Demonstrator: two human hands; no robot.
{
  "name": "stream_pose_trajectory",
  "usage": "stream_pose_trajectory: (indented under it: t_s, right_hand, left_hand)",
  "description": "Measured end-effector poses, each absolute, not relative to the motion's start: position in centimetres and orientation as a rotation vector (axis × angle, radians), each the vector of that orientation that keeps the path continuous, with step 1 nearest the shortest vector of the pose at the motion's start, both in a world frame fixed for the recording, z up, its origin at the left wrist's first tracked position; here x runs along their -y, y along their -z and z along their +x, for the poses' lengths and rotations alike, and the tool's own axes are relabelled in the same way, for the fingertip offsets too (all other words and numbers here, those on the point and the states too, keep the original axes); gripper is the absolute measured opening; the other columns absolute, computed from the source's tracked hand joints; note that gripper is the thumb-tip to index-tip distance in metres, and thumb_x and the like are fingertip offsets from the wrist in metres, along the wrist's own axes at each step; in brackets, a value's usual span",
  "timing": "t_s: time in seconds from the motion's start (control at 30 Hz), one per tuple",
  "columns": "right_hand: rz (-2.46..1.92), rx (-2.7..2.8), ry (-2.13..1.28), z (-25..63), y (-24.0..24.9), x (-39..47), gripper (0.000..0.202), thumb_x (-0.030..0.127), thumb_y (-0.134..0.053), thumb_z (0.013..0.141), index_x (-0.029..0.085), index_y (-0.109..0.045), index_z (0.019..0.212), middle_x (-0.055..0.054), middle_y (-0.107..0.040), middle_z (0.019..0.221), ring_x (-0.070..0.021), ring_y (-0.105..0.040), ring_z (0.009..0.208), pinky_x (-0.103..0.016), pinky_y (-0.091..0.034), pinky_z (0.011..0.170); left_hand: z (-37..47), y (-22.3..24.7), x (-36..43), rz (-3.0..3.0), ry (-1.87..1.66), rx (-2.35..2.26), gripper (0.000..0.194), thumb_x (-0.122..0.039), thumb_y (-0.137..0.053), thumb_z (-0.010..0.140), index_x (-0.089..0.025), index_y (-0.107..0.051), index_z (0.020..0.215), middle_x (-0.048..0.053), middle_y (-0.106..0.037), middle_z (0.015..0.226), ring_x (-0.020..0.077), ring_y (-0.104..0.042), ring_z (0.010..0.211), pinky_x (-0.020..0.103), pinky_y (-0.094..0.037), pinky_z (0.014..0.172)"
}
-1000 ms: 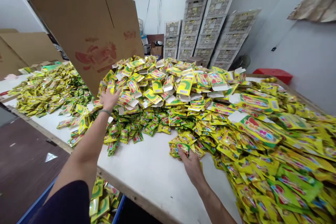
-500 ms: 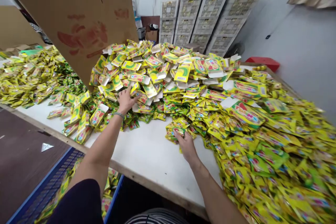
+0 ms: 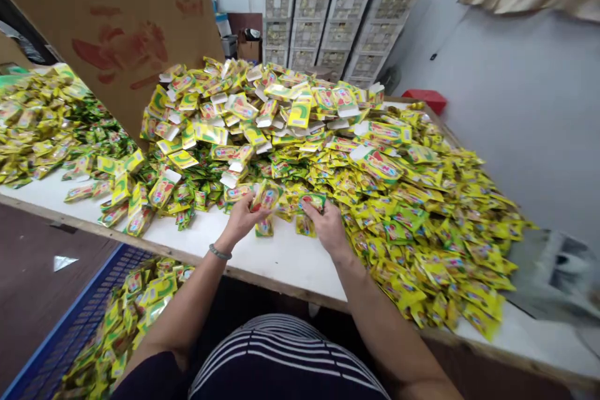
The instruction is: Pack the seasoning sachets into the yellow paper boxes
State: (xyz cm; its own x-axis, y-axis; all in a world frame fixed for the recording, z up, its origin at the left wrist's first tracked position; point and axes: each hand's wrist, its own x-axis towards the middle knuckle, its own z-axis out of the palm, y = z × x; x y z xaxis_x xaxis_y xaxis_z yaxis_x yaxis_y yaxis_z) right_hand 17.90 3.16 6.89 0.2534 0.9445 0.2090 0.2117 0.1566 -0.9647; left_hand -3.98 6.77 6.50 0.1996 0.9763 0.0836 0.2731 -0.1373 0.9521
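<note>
The little yellow box [image 3: 267, 195] is up in the air, over the white table [image 3: 290, 269], to the right of the big brown box [image 3: 140, 31] and nearer the person. It looks like thin card, so it should be very light. The card would keep its shape if held gently, but a hard squeeze could bend it in. The best place to hold it is by its two long sides.

The green packet [image 3: 315, 200] is farther to the right of the big brown box. It is shiny, so I think it is soft, light and a bit slippery. A pinch across the middle, thumb on top, should keep it from sliding.

The left hand [image 3: 242, 219] is closed around the bottom end of the little yellow box. The right hand [image 3: 329, 228] pinches the green packet, its thumb lying on top. There may be more packets under that hand, but it is blurry and I can't tell how many.

A heap of small boxes [image 3: 300, 114] sits just right of the big brown box, and a heap of packets [image 3: 403, 225] spreads farther right and nearer the person.
</note>
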Motion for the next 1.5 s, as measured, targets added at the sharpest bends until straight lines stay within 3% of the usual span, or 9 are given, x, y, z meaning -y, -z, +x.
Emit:
stream_pose_trajectory:
  t_s: [0.17,0.33,0.57,0.7,0.8,0.93,1.07,1.27,1.5]
  right_hand:
    - [-1.254,1.293,-0.835,20.1,-9.0,-2.0,0.035,0.049,-0.069,0.081,0.017,-0.071,0.096,-0.005,-0.074,0.090,-0.0198,-0.067,0.083,-0.035,-0.054,0.082]
    - [-1.294,1.543,-1.039,20.6,-6.2,0.9,0.042,0.042,-0.072,0.080,0.021,-0.069,0.116,-0.005,-0.074,0.105,-0.0205,-0.069,0.091,-0.036,-0.056,0.084]
    - [-1.278,1.744,-0.319,18.7,-3.7,5.2,0.019,0.025,-0.057,0.092,0.022,-0.073,0.101,-0.013,-0.068,0.125,-0.0254,-0.064,0.116,-0.042,-0.050,0.101]
    - [-1.182,2.057,-0.345,17.8,-2.6,6.9,0.027,0.017,-0.050,0.093,0.025,-0.072,0.104,-0.010,-0.067,0.129,-0.0243,-0.066,0.109,-0.042,-0.054,0.095]
    - [-1.172,1.953,-0.543,17.5,-2.4,7.6,0.021,0.022,-0.051,0.094,0.022,-0.071,0.100,-0.011,-0.070,0.118,-0.0236,-0.067,0.105,-0.039,-0.055,0.091]
    - [-1.478,1.382,-0.762,18.7,-3.9,5.9,0.027,0.044,-0.061,0.089,0.019,-0.068,0.097,-0.005,-0.072,0.084,-0.0192,-0.067,0.074,-0.032,-0.056,0.072]
    - [-1.600,1.306,-0.757,20.7,-5.0,2.1,0.038,0.054,-0.070,0.077,0.018,-0.068,0.083,-0.005,-0.071,0.076,-0.0183,-0.062,0.070,-0.032,-0.052,0.073]
    - [-1.379,1.168,-0.961,22.2,-5.9,0.3,0.040,0.054,-0.072,0.075,0.018,-0.069,0.091,-0.002,-0.073,0.085,-0.0170,-0.064,0.077,-0.032,-0.052,0.078]
    - [-1.345,1.339,-1.300,19.9,-5.2,2.1,0.041,0.053,-0.075,0.071,0.017,-0.072,0.091,-0.003,-0.074,0.086,-0.0184,-0.066,0.078,-0.033,-0.054,0.077]
  left_hand:
    - [-1.3,-3.4,-3.3,1.276,-0.846,-1.006,0.062,-0.044,-0.079,0.069,-0.019,-0.056,0.121,0.004,-0.069,0.097,0.0157,-0.063,0.077,0.027,-0.051,0.070]
    - [-1.9,-3.1,-2.3,1.481,-0.757,-0.953,0.040,-0.046,-0.075,0.074,-0.017,-0.069,0.099,0.003,-0.069,0.095,0.0173,-0.062,0.086,0.025,-0.049,0.075]
    - [-1.0,-3.0,-1.8,1.128,-0.965,-1.356,0.058,-0.061,-0.073,0.072,-0.016,-0.068,0.107,0.007,-0.071,0.086,0.0185,-0.066,0.079,0.029,-0.052,0.073]
    - [0.1,-2.4,-1.4,0.787,-0.818,-1.049,0.057,-0.056,-0.080,0.066,-0.013,-0.065,0.100,0.006,-0.071,0.081,0.0160,-0.067,0.069,0.029,-0.054,0.067]
    - [0.5,-1.7,-1.1,0.794,-0.826,-0.958,0.059,-0.038,-0.091,0.051,-0.014,-0.064,0.098,0.004,-0.073,0.085,0.0157,-0.067,0.069,0.027,-0.052,0.066]
    - [0.5,-0.9,-0.5,0.923,-0.769,-0.897,0.051,-0.036,-0.088,0.056,-0.015,-0.065,0.096,0.006,-0.075,0.093,0.0194,-0.070,0.082,0.030,-0.054,0.075]
    - [0.4,-0.9,0.4,0.966,-0.709,-0.846,0.050,-0.038,-0.086,0.059,-0.016,-0.066,0.099,0.007,-0.075,0.100,0.0213,-0.070,0.089,0.033,-0.054,0.083]
    - [-0.8,-0.2,1.1,0.880,-0.743,-0.911,0.046,-0.041,-0.083,0.064,-0.015,-0.068,0.100,0.007,-0.075,0.098,0.0201,-0.069,0.087,0.032,-0.054,0.083]
    - [0.6,0.5,0.4,0.934,-0.852,-0.943,0.062,-0.039,-0.072,0.074,-0.022,-0.056,0.131,0.005,-0.073,0.100,0.0199,-0.069,0.090,0.033,-0.053,0.084]
